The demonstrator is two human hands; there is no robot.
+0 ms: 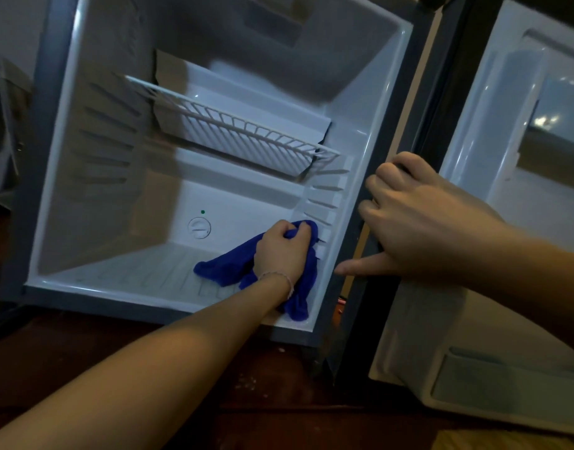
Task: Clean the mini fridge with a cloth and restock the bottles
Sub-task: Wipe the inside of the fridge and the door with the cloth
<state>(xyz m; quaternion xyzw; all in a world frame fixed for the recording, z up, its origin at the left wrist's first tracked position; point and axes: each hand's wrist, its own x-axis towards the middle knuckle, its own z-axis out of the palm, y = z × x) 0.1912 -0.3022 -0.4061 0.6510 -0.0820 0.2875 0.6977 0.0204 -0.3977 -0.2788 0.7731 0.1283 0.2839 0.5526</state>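
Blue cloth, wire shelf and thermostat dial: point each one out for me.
blue cloth (pixel 224 267), head view, on the fold left of the left hand.
wire shelf (pixel 246 129), head view, on the middle of its front rail.
thermostat dial (pixel 199 227), head view, on its centre.

Left arm stretched forward, left hand low, fingers curled in a clutching grip, thin bracelet at wrist. Right hand higher, back facing up, fingers hooked over an edge, thumb pointing left, forearm entering from right.
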